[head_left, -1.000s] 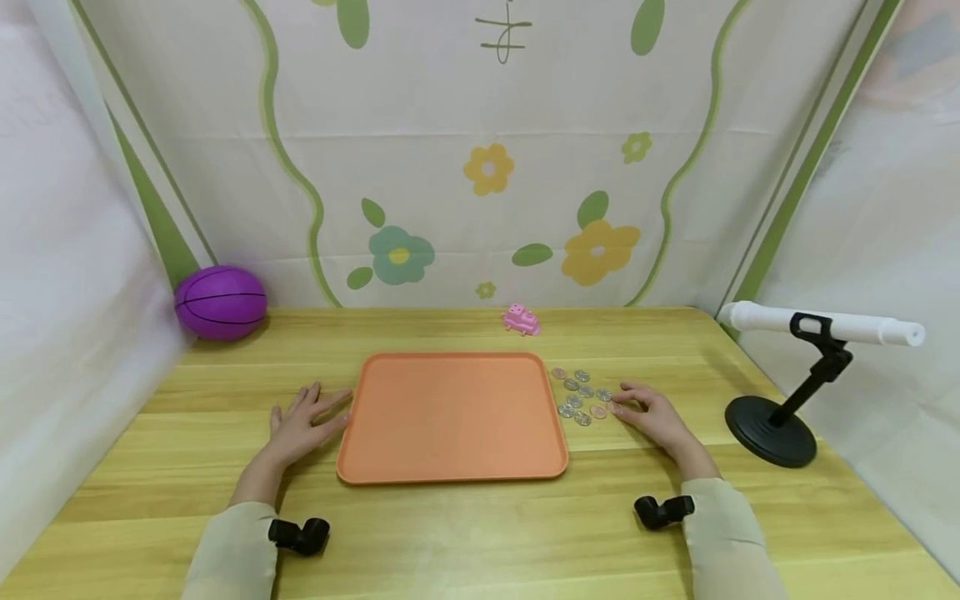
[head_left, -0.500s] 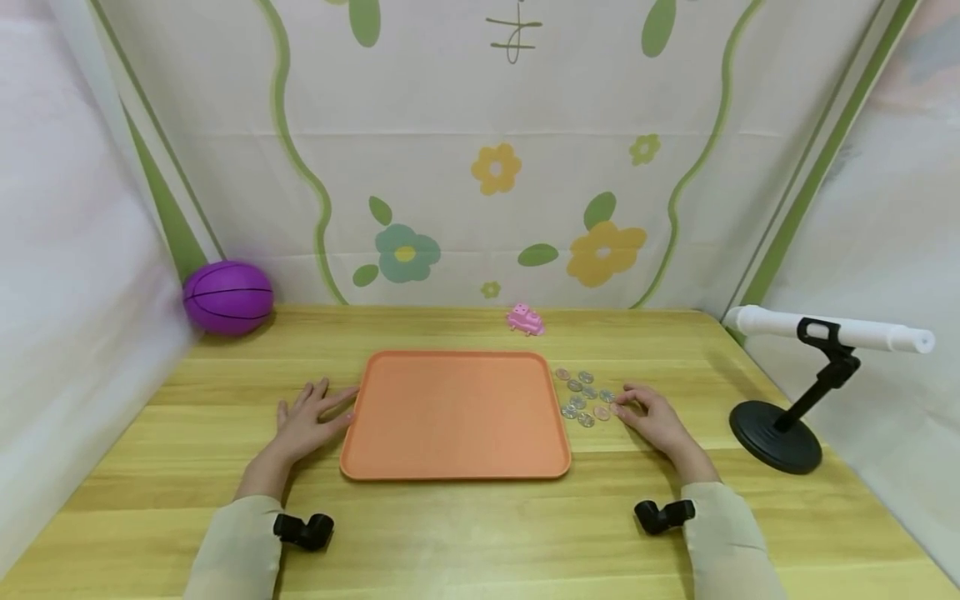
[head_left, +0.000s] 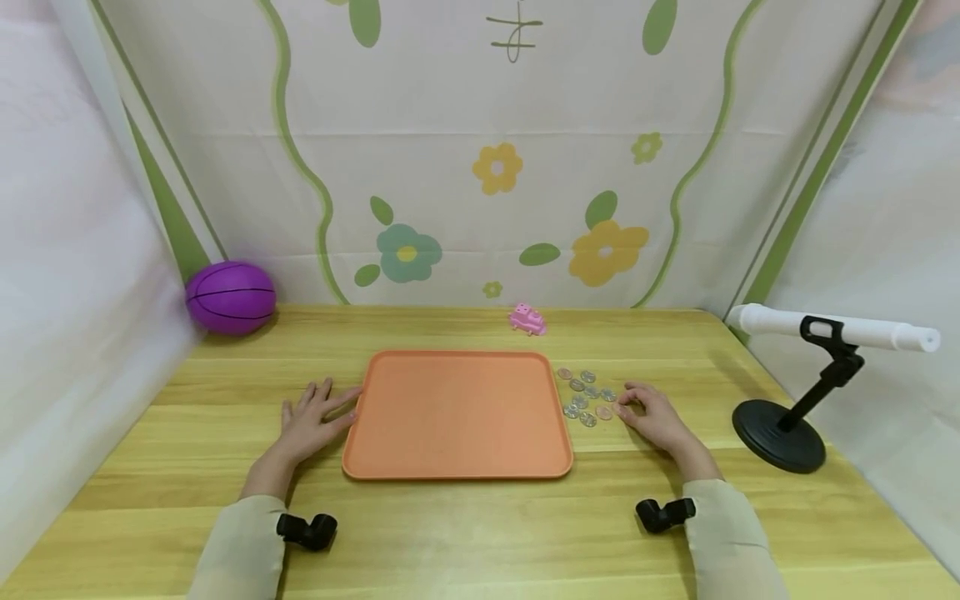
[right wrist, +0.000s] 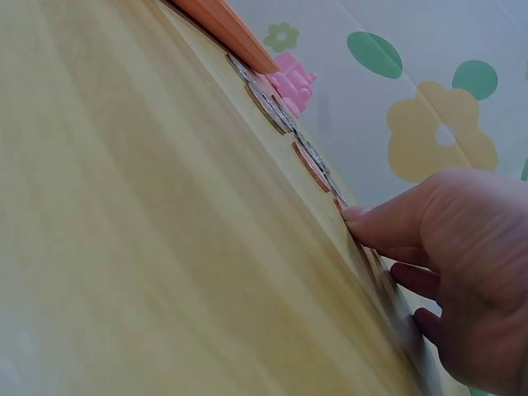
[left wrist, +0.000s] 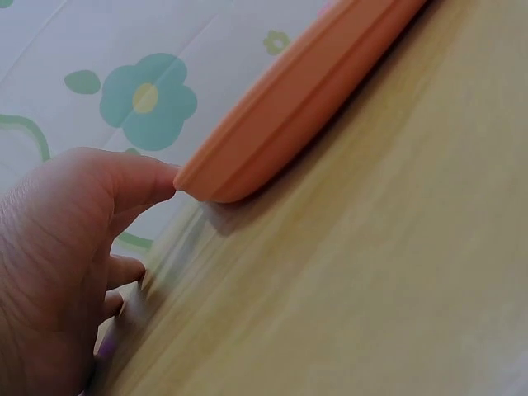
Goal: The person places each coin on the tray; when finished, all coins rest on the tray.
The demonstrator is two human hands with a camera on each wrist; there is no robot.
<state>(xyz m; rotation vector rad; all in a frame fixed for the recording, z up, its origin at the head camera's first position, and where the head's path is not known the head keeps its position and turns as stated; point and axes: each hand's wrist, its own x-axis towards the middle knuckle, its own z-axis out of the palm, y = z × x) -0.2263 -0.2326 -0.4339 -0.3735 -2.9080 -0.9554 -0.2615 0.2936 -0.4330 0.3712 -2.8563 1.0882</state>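
Note:
An orange tray (head_left: 457, 477) lies flat in the middle of the wooden table, with nothing on it. My left hand (head_left: 311, 421) rests flat on the table at the tray's left edge. In the left wrist view the thumb (left wrist: 136, 177) touches the tray's corner (left wrist: 289, 107). Several coins (head_left: 588, 398) lie loose just right of the tray. My right hand (head_left: 652, 417) rests on the table beside them, its fingertips at the rightmost coins. In the right wrist view the thumb (right wrist: 371, 223) touches down at the end of the coin row (right wrist: 309, 161).
A purple ball (head_left: 230, 297) sits at the back left against the fabric wall. A small pink toy (head_left: 527, 320) stands behind the tray. A black stand holding a white tube (head_left: 780, 433) occupies the right side. Patterned fabric walls close in three sides.
The head view has shifted slightly. Both hands stay where they were, the left at the tray edge and the right at the coins.

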